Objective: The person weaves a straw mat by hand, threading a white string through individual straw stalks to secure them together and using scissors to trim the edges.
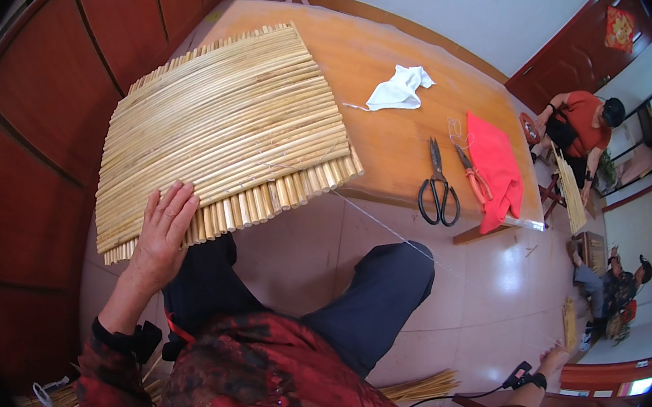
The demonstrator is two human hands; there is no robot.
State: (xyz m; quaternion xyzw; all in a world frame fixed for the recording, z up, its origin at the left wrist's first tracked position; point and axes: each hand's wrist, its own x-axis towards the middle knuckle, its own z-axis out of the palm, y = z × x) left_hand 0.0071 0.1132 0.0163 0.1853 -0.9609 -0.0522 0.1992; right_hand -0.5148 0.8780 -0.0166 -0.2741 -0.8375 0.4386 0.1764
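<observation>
A thick mat of straw-coloured stalks (215,120) rests partly on the table and juts over its near edge above my lap. Its top stalks run lengthwise; cut ends of crosswise stalks show along the near side. My left hand (160,234) lies on the mat's near edge, fingers stretched flat; its thumb is partly hidden. A thin pale thread (387,227) runs from the mat's right corner across my knee, faint toward my right hand (553,359). That hand is stretched far right, fingers pinched at the thread's end; any needle there is too small to make out.
On the wooden table (343,38) lie black-handled scissors (438,191), red-handled pliers (473,175), a red cloth (496,170) and a white cloth (400,88). Red-brown cabinets (38,141) stand close at left. Stalk bundles (426,389) lie by my seat. Two people sit at right.
</observation>
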